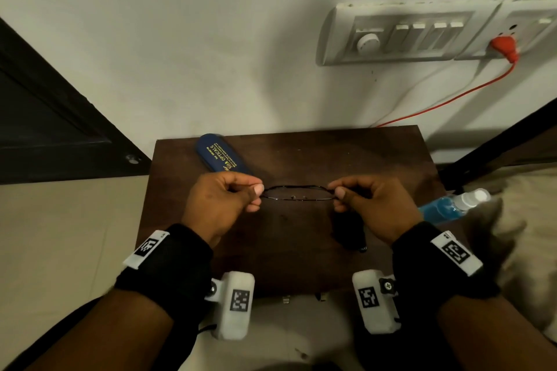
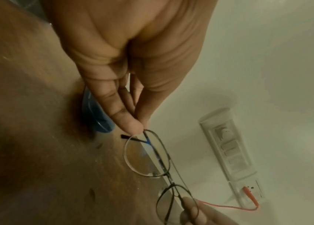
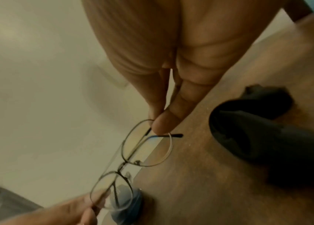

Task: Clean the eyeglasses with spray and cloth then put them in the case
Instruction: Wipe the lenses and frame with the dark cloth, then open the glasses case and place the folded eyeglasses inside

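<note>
Thin metal-framed eyeglasses (image 1: 297,193) hang level above the dark wooden table (image 1: 376,159), their temples folded behind the lenses. My left hand (image 1: 257,193) pinches the left end and my right hand (image 1: 339,194) pinches the right end. The left wrist view shows thumb and finger of the left hand (image 2: 141,129) meeting on the eyeglasses (image 2: 146,155). In the right wrist view the right hand (image 3: 157,124) does the same on the eyeglasses (image 3: 146,149). A blue case (image 1: 221,156) lies shut at the table's back left. A crumpled black cloth (image 1: 349,229) lies under my right hand. The spray bottle (image 1: 452,205) of blue liquid lies at the right edge.
A switchboard (image 1: 407,36) with a red plug (image 1: 505,45) and trailing cable is on the wall behind the table. A dark door (image 1: 45,129) is at the left. Light bedding (image 1: 518,235) lies against the table's right side.
</note>
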